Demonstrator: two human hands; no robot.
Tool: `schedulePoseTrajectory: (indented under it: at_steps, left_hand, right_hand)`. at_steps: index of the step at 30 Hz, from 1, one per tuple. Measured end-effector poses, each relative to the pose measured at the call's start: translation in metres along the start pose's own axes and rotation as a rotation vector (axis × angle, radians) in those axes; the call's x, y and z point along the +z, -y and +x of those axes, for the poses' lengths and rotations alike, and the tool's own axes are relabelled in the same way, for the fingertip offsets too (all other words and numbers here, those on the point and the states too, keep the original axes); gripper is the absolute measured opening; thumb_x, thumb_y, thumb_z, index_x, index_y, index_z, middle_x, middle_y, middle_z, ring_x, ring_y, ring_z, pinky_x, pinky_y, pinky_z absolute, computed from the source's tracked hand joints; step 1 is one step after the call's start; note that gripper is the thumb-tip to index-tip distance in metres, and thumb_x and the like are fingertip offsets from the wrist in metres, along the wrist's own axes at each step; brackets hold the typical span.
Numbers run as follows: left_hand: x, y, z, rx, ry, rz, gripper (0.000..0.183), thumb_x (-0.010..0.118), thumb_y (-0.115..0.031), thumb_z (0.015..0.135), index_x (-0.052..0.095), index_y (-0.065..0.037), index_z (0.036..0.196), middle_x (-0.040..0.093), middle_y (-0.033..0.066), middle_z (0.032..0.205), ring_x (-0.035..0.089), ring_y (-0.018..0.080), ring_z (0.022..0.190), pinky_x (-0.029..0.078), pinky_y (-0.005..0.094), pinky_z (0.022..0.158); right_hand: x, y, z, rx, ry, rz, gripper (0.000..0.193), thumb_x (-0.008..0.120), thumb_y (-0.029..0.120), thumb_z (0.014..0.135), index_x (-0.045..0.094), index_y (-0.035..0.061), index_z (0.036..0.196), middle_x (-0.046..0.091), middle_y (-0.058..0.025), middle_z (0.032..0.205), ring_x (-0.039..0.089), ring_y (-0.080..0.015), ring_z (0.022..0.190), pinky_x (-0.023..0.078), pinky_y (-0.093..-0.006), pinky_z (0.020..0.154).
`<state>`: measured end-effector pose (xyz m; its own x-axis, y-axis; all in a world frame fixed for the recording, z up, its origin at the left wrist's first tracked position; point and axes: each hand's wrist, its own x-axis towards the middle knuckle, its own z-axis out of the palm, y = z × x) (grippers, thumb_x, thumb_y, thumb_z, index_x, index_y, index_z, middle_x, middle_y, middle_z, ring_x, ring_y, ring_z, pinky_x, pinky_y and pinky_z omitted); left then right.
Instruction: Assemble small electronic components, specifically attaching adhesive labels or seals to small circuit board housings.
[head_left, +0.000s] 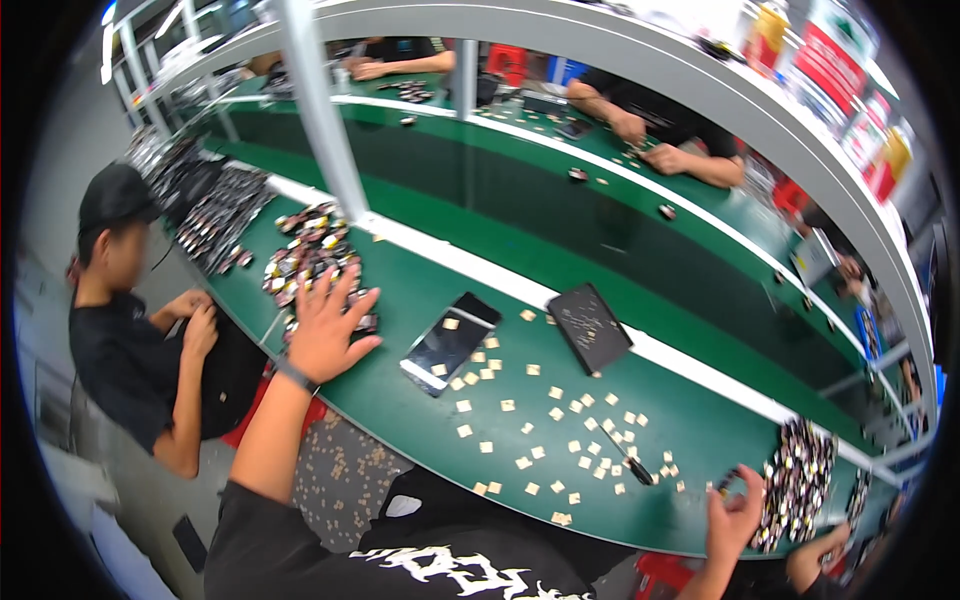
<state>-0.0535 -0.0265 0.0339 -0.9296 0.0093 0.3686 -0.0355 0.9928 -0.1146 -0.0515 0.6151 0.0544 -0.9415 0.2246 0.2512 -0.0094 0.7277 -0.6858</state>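
My left hand (328, 325) reaches out with its fingers spread, over the near edge of a heap of small parts (305, 250) coloured black, white, yellow and reddish. Whether its fingertips touch the parts, I cannot tell. At the right, my right hand (735, 508) is closed in a pinch around a small dark part (733, 481), whose kind is too small to make out. Just beside that hand lies another heap of small dark and shiny parts (795, 485). Several pale square pieces (556, 413) are scattered over the green work surface (400, 425) between my hands.
A phone (452, 345) and a black tray (590, 328) holding small bits lie mid-table. A thin tool with a black handle (638, 470) rests among the squares. A metal post (322, 110) rises behind the left heap. A co-worker (125, 330) sits at the left; others work across the belt.
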Motion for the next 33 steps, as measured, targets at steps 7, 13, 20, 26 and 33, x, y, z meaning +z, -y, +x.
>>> schedulePoseTrajectory:
  at_steps: [7,13,20,26,33]
  left_hand:
    - [-0.051,-0.178,-0.020,-0.122,0.446,-1.598,0.055,0.065,-0.026,0.095,0.053,0.000,0.142,0.063,0.0128,0.127,0.064,0.0195,0.101,0.052,0.0337,0.084]
    - [-0.039,-0.235,-0.034,-0.269,1.040,-2.130,0.039,0.056,-0.007,0.104,0.052,0.000,0.143,0.065,0.0065,0.117,0.064,0.0096,0.095,0.055,0.0254,0.077]
    - [-0.051,-0.236,-0.038,-0.361,0.952,-2.141,0.040,0.053,-0.006,0.106,0.047,0.000,0.146,0.065,0.0114,0.117,0.071,0.0189,0.099,0.059,0.0290,0.082]
    - [-0.056,-0.243,-0.039,-0.365,0.906,-2.043,0.033,0.053,-0.005,0.106,0.050,-0.001,0.139,0.067,0.0130,0.115,0.073,0.0227,0.098,0.059,0.0298,0.078]
    - [-0.055,-0.243,-0.039,-0.465,0.871,-1.915,0.029,0.053,-0.003,0.104,0.054,-0.002,0.132,0.068,0.0095,0.113,0.064,0.0121,0.083,0.052,0.0247,0.075]
  right_hand:
    - [0.080,0.130,-0.038,-0.441,0.501,0.346,0.056,0.086,0.005,0.069,0.065,0.0085,0.121,0.064,-0.0121,0.124,0.069,-0.0233,0.092,0.056,-0.0337,0.072]
    - [0.094,0.152,-0.048,-0.413,0.762,0.379,0.049,0.084,0.008,0.079,0.062,0.0084,0.123,0.063,-0.0100,0.126,0.069,-0.0241,0.095,0.058,-0.0340,0.073]
    - [0.080,0.114,-0.075,-0.193,0.499,0.387,0.021,0.080,0.014,0.088,0.064,0.0002,0.088,0.064,-0.0117,0.088,0.059,-0.0195,0.068,0.048,-0.0326,0.057]
    - [0.080,0.117,-0.091,-0.081,0.493,0.215,0.043,0.086,0.023,0.084,0.054,0.0033,0.063,0.052,-0.0085,0.058,0.049,-0.0232,0.050,0.038,-0.0350,0.047]
    - [0.075,0.134,-0.091,-0.050,0.547,0.367,0.021,0.078,0.013,0.089,0.061,0.0011,0.087,0.061,-0.0128,0.078,0.058,-0.0260,0.061,0.045,-0.0357,0.055]
